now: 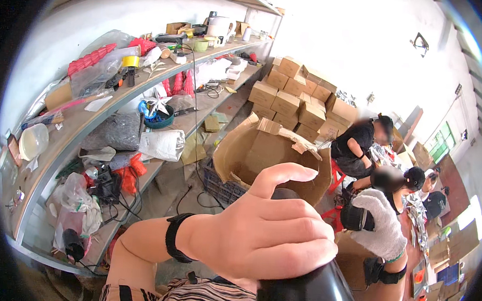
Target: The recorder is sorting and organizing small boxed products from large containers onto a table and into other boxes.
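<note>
My bare left hand [275,232] is closed round a glossy black bottle [313,293], close to me at the lower centre. Its fingers wrap over the upper body, and the thumb stands raised above a dark top that is partly hidden. To the right, my right hand [383,224] wears a white knitted glove and grips a black, round cap-like piece [353,217]. The cap-like piece is held apart from the bottle. Black straps circle both wrists.
A metal shelf [158,74] crowded with bags, cups and cables runs along the left. A large open carton [241,150] rests on a dark crate [220,187] ahead. Stacked cardboard boxes [286,101] stand behind. Several people [357,147] sit at a long table on the right.
</note>
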`<move>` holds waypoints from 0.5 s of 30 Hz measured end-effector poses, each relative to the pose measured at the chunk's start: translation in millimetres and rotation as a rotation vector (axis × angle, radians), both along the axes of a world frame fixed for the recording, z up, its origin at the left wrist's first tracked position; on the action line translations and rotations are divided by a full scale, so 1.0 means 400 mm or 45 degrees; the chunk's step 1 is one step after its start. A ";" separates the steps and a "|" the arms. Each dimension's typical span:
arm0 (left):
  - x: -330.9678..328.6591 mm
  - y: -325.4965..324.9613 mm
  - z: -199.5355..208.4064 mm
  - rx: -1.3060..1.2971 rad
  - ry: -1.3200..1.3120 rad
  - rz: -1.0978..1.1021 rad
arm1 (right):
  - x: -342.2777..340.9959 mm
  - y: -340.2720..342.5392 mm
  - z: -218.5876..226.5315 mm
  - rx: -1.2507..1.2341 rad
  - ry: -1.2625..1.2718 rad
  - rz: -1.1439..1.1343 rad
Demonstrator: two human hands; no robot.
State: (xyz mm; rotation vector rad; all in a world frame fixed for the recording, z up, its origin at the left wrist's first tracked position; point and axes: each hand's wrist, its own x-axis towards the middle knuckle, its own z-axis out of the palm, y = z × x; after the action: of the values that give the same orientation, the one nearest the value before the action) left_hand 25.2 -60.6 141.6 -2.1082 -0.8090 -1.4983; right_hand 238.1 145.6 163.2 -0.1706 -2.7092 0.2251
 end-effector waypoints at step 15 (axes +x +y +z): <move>0.004 -0.040 0.080 0.338 0.071 0.206 | -0.027 -0.030 0.005 0.049 0.010 0.035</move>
State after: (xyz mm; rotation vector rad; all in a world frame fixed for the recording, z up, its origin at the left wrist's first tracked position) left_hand 26.7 -76.5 173.8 -1.8367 -0.7001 -1.3726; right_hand 227.2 133.8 165.4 -0.1213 -2.7075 0.1816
